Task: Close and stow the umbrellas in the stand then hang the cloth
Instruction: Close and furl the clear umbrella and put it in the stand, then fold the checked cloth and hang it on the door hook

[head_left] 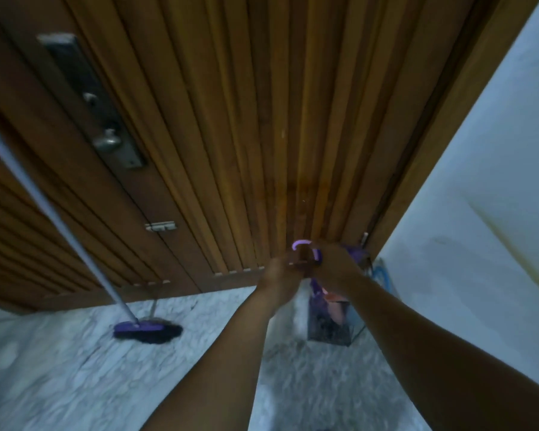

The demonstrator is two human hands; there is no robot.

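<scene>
A purple umbrella with a curved pink-purple handle (pixel 302 244) stands upright over the dark wire umbrella stand (pixel 330 328) by the door's right corner. My left hand (pixel 282 273) and my right hand (pixel 333 265) are both closed around the umbrella just below the handle. Its folded purple canopy (pixel 318 293) drops into the stand. A reddish-pink folded thing (pixel 336 301), maybe a second umbrella, sits in the stand too. More purple fabric (pixel 353 251) shows behind my right hand. The frame is blurred, and no cloth can be made out clearly.
A slatted wooden door (pixel 231 135) with a metal lock plate (pixel 106 119) fills the view ahead. A purple broom (pixel 143 329) leans against it on the left. A white wall (pixel 479 197) rises on the right. The floor is pale marble (pixel 75 368).
</scene>
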